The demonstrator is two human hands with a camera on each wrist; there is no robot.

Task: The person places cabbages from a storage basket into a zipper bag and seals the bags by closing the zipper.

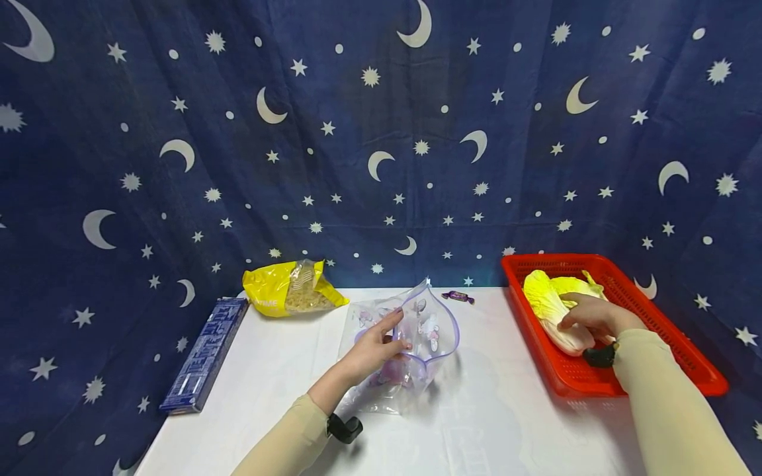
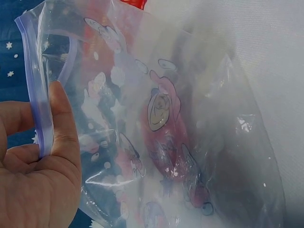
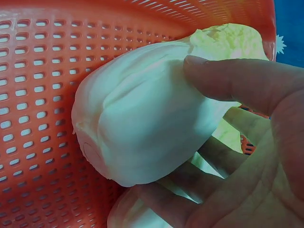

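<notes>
My left hand (image 1: 370,354) holds the lilac zip rim of a clear printed zip bag (image 1: 431,330), whose mouth gapes toward the right. In the left wrist view the rim passes between the fingers, and pink cartoon figures show on the bag (image 2: 161,114). At the right, my right hand (image 1: 595,316) grips a napa cabbage (image 1: 568,336) in the red basket (image 1: 673,350). The right wrist view shows the thumb on top of this pale cabbage (image 3: 147,109) and the other fingers around its underside. Part of a second cabbage (image 3: 137,211) lies beneath it.
A yellow bag of dry pasta-like pieces (image 1: 292,288) lies at the back left. Along the table's left edge is a long blue box (image 1: 205,357). A small purple wrapped candy (image 1: 458,297) lies behind the zip bag. A starry curtain (image 1: 333,132) hangs behind the white table (image 1: 476,423).
</notes>
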